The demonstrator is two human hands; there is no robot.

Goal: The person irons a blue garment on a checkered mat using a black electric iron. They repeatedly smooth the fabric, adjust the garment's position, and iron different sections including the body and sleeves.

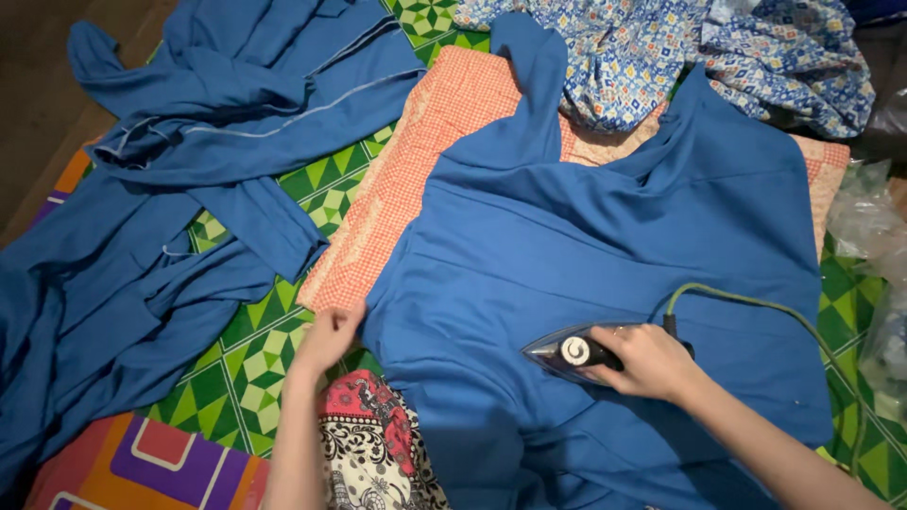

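A blue garment (586, 255) lies spread flat over an orange checked cushion (406, 179). My right hand (647, 361) grips the black handle of an electric iron (567, 352), whose silver soleplate rests on the blue cloth and points left. Its green cord (756, 304) arcs off to the right. My left hand (328, 340) pinches the left edge of the same garment, where it hangs off the cushion.
More crumpled blue garments (189, 189) are heaped at the left on a green diamond-patterned mat (274, 349). A blue and white patterned cloth (661, 57) lies at the top. Clear plastic bags (874, 246) sit at the right edge. A red and black patterned fabric (373, 444) covers my lap.
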